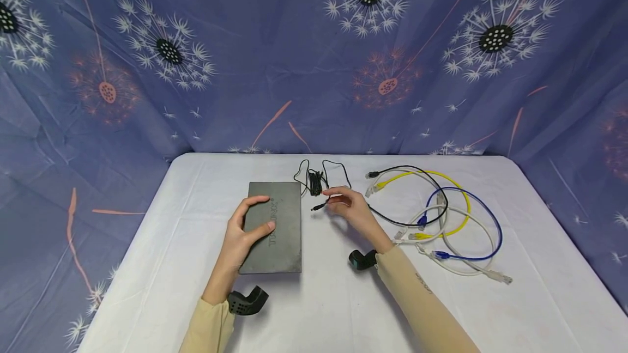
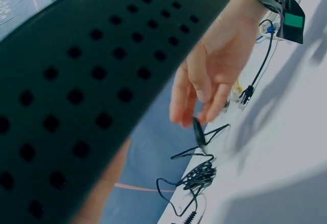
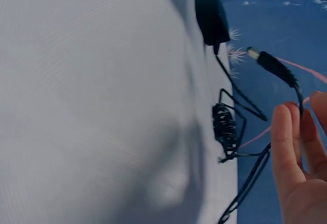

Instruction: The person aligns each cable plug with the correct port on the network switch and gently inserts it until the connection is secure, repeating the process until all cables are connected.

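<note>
A flat dark grey box (image 1: 284, 238), with raised lettering on its top, is held tilted above the white table by my left hand (image 1: 240, 238). The thumb and a finger lie across its top face; the other fingers are hidden beneath. Just right of the box, my right hand (image 1: 347, 208) pinches a thin black power cord close behind its barrel plug (image 3: 276, 66). That plug points left, toward the box. The cord's bundled coil (image 1: 315, 183) lies on the table behind. In the right wrist view its black power adapter (image 3: 211, 19) shows; the box hides it from the head view.
On the right of the table lies a loose tangle of network cables: a yellow cable (image 1: 463, 195), a blue cable (image 1: 499, 227), a black cable (image 1: 392, 218) and several whitish ones. A patterned blue curtain (image 1: 275, 70) hangs behind the table's far edge.
</note>
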Available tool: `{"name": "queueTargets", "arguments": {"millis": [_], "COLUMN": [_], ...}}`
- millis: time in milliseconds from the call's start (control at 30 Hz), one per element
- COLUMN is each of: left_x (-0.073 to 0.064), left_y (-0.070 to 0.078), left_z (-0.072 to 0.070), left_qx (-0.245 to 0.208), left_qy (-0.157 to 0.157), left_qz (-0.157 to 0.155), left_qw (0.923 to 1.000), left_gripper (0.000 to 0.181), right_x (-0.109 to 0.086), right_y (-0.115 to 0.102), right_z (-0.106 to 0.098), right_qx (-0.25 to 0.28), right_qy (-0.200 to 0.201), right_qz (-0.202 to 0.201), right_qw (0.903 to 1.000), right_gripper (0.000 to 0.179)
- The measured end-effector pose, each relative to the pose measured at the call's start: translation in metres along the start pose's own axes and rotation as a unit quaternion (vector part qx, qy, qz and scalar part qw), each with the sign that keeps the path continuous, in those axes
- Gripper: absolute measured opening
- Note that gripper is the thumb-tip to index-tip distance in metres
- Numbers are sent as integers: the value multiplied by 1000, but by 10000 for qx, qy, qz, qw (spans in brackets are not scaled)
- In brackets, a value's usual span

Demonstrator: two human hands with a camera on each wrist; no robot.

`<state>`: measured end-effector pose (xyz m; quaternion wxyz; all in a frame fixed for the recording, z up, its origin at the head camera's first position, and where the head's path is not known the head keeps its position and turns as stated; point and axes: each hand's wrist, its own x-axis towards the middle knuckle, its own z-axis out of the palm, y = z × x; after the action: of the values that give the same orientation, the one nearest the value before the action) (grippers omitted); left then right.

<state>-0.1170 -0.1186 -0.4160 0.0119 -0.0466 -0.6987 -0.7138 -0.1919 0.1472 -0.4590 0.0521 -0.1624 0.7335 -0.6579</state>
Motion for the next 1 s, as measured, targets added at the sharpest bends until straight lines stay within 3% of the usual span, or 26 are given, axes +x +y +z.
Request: {"name": "queueTargets", "arguments": {"millis": [267,467,1000], "left_x": [0,0,0], "left_y": [-1,-2,1], "left_z": [5,7,15], "left_qx": [-70,-32,27], "left_qy": [-84,-115,-201], "left_qz": [-28,-37,-24], "left_qw": [9999,9999,9998], "left_gripper": [50,50,49], "right_x": [-8,-13,-30], "right_y": [-13,-22,-40], "right_z": [-8,-13,-18], "right_qx": [76,329,45], "right_qy": [358,393,931], "right_qz": [-475,-742,-1190], "right_qw": [9982,9959,9885], "right_gripper": [32,30,23]}}
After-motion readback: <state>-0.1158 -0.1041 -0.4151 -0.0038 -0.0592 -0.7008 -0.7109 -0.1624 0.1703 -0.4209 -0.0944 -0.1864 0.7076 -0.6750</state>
